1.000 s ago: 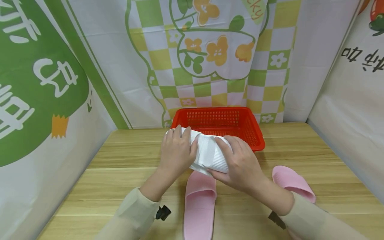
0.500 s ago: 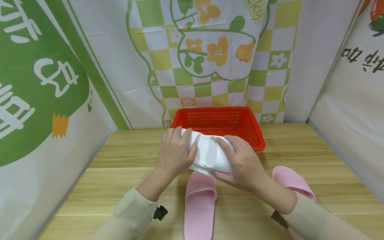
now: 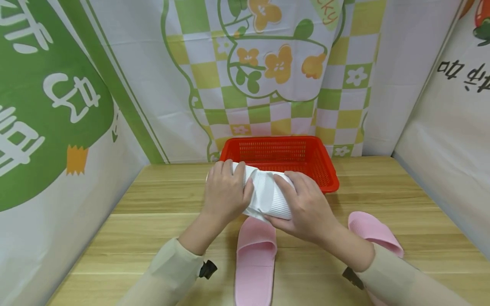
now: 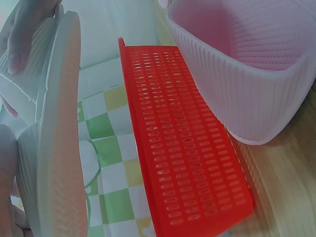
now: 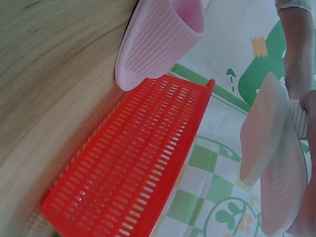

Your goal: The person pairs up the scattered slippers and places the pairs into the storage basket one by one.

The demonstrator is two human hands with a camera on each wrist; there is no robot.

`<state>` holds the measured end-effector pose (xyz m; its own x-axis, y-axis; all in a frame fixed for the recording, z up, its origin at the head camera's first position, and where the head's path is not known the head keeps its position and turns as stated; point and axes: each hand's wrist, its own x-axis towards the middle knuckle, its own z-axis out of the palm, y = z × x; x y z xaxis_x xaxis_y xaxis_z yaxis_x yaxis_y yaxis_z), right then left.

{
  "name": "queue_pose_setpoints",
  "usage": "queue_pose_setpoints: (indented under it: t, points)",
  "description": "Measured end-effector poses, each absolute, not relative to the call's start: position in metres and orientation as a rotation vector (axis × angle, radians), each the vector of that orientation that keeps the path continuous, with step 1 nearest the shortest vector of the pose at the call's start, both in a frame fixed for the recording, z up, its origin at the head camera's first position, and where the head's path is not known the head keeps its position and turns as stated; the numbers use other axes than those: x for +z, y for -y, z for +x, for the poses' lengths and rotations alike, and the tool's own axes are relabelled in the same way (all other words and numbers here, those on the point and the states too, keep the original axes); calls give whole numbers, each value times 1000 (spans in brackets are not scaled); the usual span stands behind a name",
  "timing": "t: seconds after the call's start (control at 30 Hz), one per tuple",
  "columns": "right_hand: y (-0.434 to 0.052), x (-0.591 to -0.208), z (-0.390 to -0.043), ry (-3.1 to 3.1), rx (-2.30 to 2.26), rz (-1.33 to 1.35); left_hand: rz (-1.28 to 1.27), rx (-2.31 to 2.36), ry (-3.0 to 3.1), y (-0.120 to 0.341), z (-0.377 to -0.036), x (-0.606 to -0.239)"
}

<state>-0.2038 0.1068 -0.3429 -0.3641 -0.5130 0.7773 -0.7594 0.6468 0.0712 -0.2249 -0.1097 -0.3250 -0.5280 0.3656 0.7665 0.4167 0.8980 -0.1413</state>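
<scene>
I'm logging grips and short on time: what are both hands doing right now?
Left hand: closed, holding the white slippers at one end.
Right hand: closed, holding the same white slippers at the other end.

white slide-slippers [image 3: 263, 193] in the fingers [image 3: 284, 187]: matt, ribbed, rubbery-looking | red plastic basket [image 3: 272, 149] beyond them: shiny, perforated | tabletop [image 3: 164, 193] beneath them: smooth wood grain

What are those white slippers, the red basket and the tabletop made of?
White slippers: probably matte foam or soft rubber, judging by the ribbed straps and thick, moulded-looking soles.
Red basket: almost certainly plastic with a slight sheen; its slotted walls look moulded.
Tabletop: smooth, with streaky grain; real wood or printed laminate, I can't tell.
</scene>
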Motion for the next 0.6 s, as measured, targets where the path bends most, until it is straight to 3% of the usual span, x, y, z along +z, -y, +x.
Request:
queue_pose_setpoints:
  t: [0.6]
  points:
    - [-99,-342,-206,2043,324,983,-506,-59,2182,101,-222,-324]
